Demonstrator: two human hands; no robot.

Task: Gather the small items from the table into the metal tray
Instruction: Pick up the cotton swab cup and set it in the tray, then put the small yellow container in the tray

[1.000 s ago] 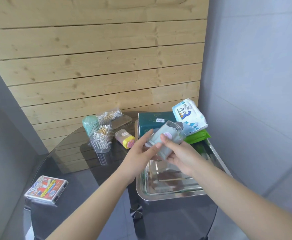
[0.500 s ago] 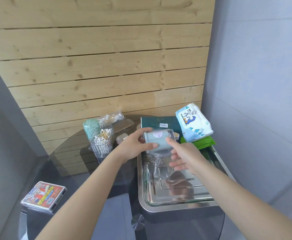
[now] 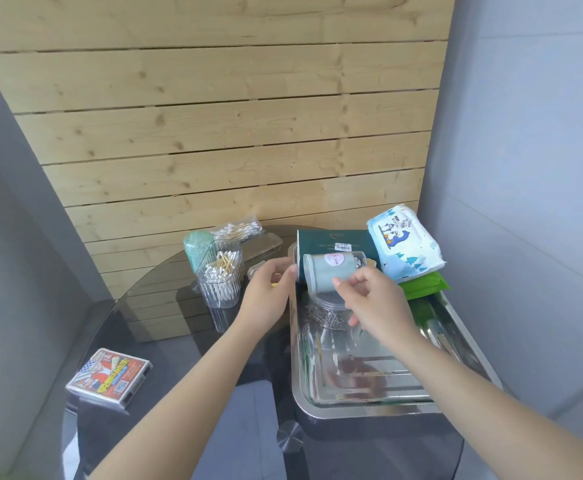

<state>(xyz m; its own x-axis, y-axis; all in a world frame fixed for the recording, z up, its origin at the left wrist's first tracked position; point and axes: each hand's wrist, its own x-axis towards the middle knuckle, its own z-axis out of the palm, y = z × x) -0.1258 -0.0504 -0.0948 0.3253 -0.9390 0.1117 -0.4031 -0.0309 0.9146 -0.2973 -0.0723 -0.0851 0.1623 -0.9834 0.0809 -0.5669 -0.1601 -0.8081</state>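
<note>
Round dark glass table [image 3: 165, 323], set against a wooden slat wall [image 3: 213, 133]. Metal tray [image 3: 369, 403], rectangular, along the table's right edge, its near half bare. Dark green box [image 3: 331, 240] at the tray's far end; white-and-blue wipes pack [image 3: 406, 244] leaning in the tray's far right corner over a green packet [image 3: 425, 289]. Clear box with grey-green contents [image 3: 331, 271], lying on its side atop a clear jar of paper clips [image 3: 328, 311] in the tray's far left part. Left hand [image 3: 269, 292], fingers loosely curled, empty, at the tray's far left rim. Right hand [image 3: 373, 303], fingers spread, gripping nothing, just beside the grey-green box. Clear holder of cotton swabs [image 3: 219, 278], mint container [image 3: 196, 245] and bagged swabs [image 3: 238, 230] near the table's far edge. Card pack [image 3: 110, 377] near the left edge.
</note>
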